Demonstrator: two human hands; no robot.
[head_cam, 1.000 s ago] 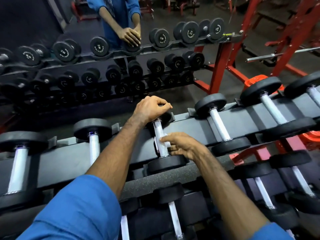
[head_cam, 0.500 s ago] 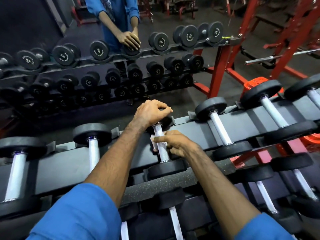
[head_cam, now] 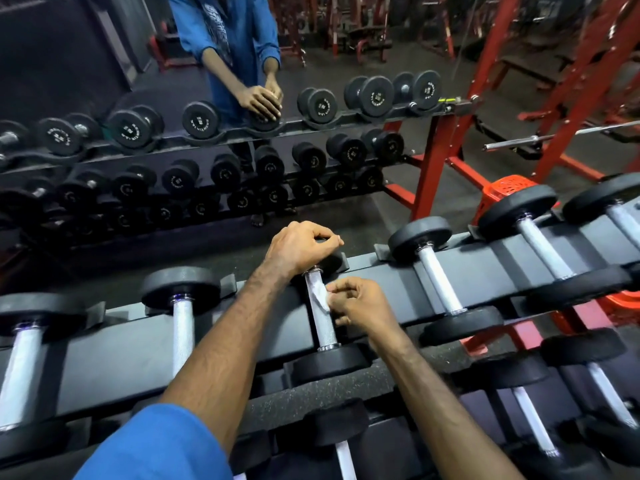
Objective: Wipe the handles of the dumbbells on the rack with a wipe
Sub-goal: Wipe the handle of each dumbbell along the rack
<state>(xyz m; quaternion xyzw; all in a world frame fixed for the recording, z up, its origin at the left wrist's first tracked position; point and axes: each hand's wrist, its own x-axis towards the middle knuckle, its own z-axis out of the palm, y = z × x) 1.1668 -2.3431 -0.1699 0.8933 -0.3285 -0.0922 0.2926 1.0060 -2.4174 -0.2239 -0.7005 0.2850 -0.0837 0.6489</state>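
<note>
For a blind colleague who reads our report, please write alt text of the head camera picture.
A person's right hand pinches a white wipe against the metal handle of a dumbbell on a black rack, while the left hand grips that dumbbell's far end. A mirror behind reflects the person and more dumbbells.

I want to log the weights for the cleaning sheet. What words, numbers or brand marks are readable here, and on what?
White print on the end caps of the mirrored dumbbells: there, but reversed by the mirror and too small to read.
Rack and near dumbbells: no lettering visible.
Wipe held by the right hand: no print visible.
</note>
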